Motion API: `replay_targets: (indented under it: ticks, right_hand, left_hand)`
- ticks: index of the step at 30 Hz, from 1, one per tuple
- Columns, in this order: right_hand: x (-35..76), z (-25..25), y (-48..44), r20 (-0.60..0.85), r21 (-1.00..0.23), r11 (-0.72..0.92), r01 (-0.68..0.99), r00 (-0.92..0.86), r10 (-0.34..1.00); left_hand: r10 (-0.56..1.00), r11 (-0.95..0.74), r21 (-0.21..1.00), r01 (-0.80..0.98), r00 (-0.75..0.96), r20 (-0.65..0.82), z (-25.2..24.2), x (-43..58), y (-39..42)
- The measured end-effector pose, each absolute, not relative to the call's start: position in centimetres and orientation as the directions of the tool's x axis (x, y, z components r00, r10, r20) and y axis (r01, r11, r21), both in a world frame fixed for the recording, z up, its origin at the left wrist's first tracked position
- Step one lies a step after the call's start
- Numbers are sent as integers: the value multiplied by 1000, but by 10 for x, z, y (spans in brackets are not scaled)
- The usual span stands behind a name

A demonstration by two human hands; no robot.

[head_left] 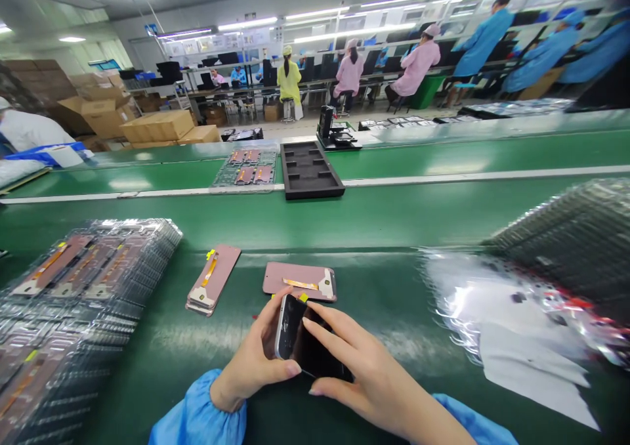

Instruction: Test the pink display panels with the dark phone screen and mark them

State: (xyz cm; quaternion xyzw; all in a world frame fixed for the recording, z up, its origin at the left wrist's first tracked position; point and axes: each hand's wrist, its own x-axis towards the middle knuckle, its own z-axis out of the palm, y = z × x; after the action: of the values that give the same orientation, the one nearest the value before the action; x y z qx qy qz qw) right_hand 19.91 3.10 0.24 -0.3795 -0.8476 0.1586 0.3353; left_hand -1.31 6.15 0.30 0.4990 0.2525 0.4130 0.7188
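Note:
Low in the middle of the view, my left hand (258, 356) is closed around the silver-edged side of a phone (281, 333), thumb at its near edge. My right hand (352, 360) grips the dark, glossy screen (319, 350) on the phone's right part, with fingers across its top and the thumb below. How far the screen and the silver frame are joined is hidden by my fingers. Just beyond my hands lies a pinkish screen panel (275, 276) with an orange flex cable and yellow tab. A small stack of similar panels (221, 274) lies to its left.
Clear trays (162, 235) of screen panels are piled at left. Empty plastic trays (585, 235) stack at right, beside clear film and white sheets (526, 360). Across the green bench stand a black slotted tray (315, 192) and another panel tray (219, 181). Co-workers sit behind.

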Motion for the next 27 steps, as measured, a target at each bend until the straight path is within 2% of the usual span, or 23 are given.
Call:
replay_targets:
  ticks: [4,11,14,16,19,21,22,24,27]
  right_hand:
    - [199,5,32,461,-534,664,524,-478,748]
    - [197,0,36,520,-433,687,584,-461,719]
    - [196,-1,36,518,-552,633,543,-372,771]
    - [197,1,37,411,-737,505,450,-294,863]
    - [202,5,40,72,-962,140,233,-279,958]
    - [204,6,42,-110,-992,-80,94,-382,917]
    - [205,6,42,-155,-987,-153,40,-444,883]
    - [204,5,43,-175,-972,-233,-42,-537,825]
    - [202,2,43,-152,-965,-244,-98,-551,821]
  left_hand:
    - [842,185,918,-351,538,36,-2,-15,62]
    - [850,297,849,-437,526,-26,-5,-9,58]
    - [838,431,779,-456,522,-158,0,-7,60]
    - [831,499,735,-459,495,-254,3,-10,64]
    - [868,477,719,-506,400,-294,6,-18,73]
    - [899,429,717,-550,340,-277,7,-24,79]
    - [907,415,712,-567,322,-272,7,-27,81]
    - [918,392,705,-591,299,-260,7,-29,84]
    - [927,367,708,-603,298,-227,8,-27,83]
